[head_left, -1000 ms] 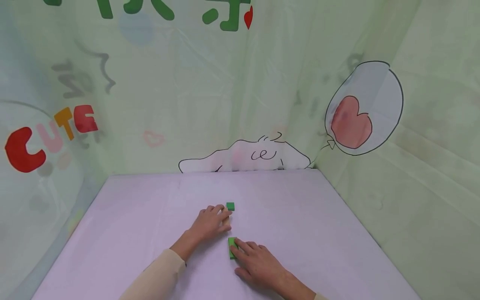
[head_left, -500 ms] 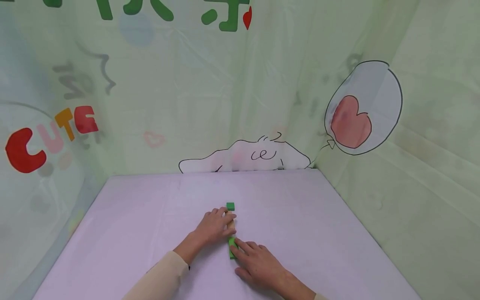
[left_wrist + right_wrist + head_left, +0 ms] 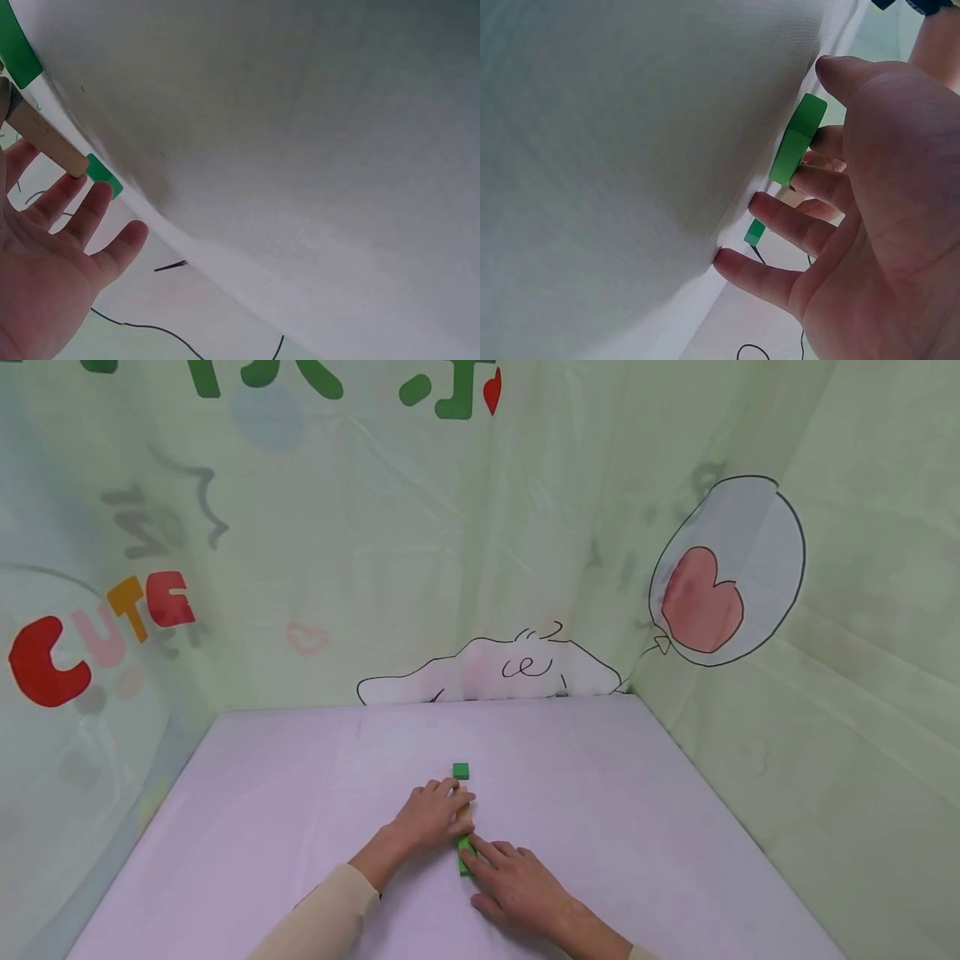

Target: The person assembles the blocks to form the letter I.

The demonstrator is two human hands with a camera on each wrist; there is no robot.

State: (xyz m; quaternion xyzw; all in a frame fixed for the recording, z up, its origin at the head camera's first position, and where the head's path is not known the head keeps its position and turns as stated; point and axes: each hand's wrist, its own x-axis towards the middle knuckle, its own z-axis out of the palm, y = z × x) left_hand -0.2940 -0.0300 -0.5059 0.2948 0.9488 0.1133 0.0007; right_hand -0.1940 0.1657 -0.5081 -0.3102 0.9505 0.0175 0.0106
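My left hand (image 3: pixel 427 814) pinches a plain wooden block (image 3: pixel 46 139) between thumb and fingers, low over the table. A long green block (image 3: pixel 464 866) lies just on the near side of it, the left thumb close to its far end. My right hand (image 3: pixel 521 889) rests its index and middle fingertips on that green block, with the thumb held away from it in the right wrist view. Beyond the wooden block sits a small green block (image 3: pixel 461 771), near the left fingertips. All three blocks stand roughly in a line running away from me.
A pale purple cloth covers the table (image 3: pixel 637 860). Printed curtains (image 3: pixel 337 568) hang along its back and both sides, meeting the table's far edge.
My left hand has moved right and slightly nearer with the wooden block, bringing it into line between the two green blocks. The right hand has stayed on the long green block.
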